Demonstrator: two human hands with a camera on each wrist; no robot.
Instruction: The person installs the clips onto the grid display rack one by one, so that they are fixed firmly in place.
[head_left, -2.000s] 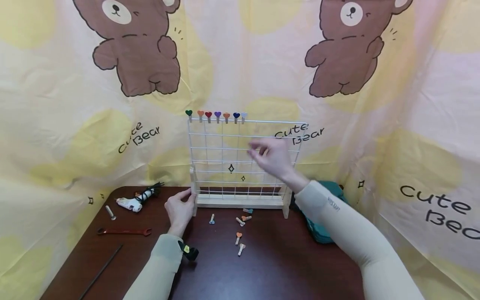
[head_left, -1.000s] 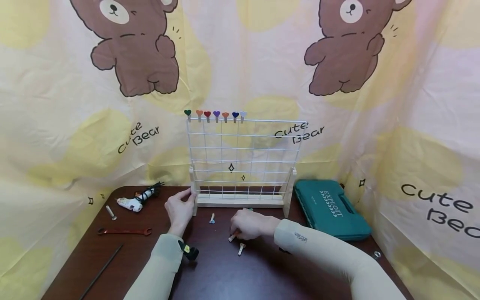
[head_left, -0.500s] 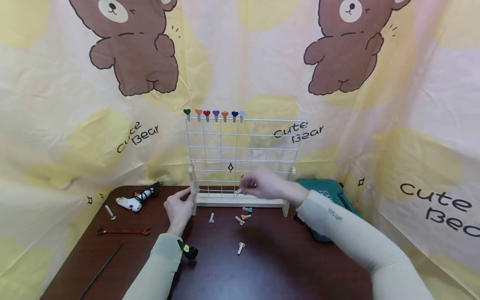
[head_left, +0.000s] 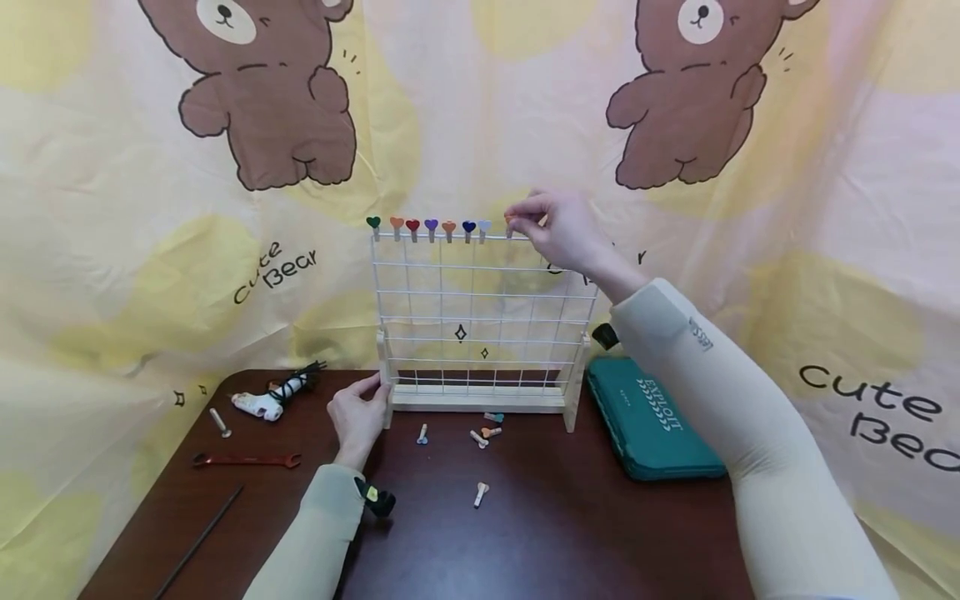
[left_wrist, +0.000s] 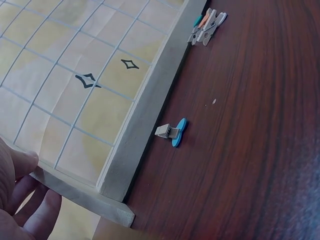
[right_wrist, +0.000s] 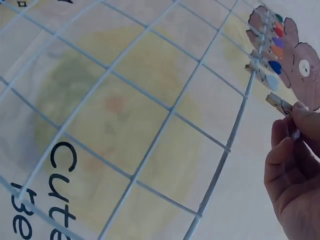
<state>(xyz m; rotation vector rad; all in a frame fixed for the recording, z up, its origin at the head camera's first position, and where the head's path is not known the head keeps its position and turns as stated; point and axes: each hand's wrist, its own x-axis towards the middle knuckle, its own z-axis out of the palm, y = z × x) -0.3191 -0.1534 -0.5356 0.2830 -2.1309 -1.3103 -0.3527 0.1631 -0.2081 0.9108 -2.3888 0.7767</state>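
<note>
My right hand (head_left: 566, 237) pinches a small wooden clothespin (right_wrist: 278, 103) with an orange heart between thumb and fingers. It is at the top wire of a white wire grid rack, right of a row of several heart clothespins (head_left: 431, 227) clipped there. In the right wrist view the pin's jaws point toward the wire; whether they touch it I cannot tell. My left hand (head_left: 356, 423) grips the left wooden post (left_wrist: 82, 194) of the rack's stand, thumb on one side and fingers on the other. A blue-heart clothespin (left_wrist: 172, 132) lies in front of the wooden base (head_left: 480, 404).
More loose clothespins (head_left: 480, 439) lie before the rack, one pin (head_left: 481, 495) nearer. At left are a glue gun (head_left: 258, 407), a bolt (head_left: 221, 422), a red wrench (head_left: 247, 461) and a thin dark rod (head_left: 198, 542). A teal case (head_left: 660, 425) sits right, under my forearm.
My right hand went down to the table, picked up the orange-heart clothespin from among the loose ones, and rose with it to the top wire. The left hand stayed on the post.
</note>
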